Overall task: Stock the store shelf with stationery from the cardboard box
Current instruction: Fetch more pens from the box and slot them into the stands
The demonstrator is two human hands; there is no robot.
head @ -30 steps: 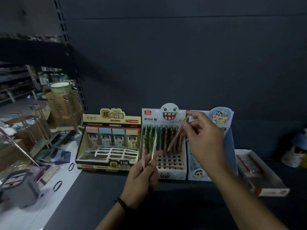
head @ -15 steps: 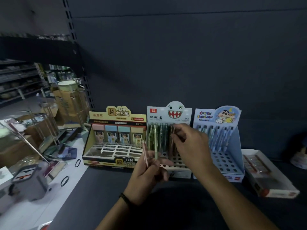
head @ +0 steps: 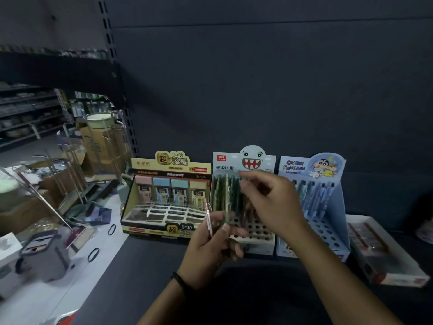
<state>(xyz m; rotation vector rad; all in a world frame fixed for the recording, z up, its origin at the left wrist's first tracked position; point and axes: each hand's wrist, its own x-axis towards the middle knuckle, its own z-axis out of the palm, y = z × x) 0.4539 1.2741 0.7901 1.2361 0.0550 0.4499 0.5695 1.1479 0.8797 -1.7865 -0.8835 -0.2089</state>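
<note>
The left hand (head: 210, 249) pinches a pink pencil (head: 207, 215) upright just in front of the pencil box (head: 257, 240) on the shelf (head: 145, 266), while the right hand (head: 276, 207) hovers above that box, fingers curled, its grip too blurred to tell.

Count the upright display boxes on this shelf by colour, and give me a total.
yellow box: 1
white box: 1
blue box: 1
Total: 3
</note>
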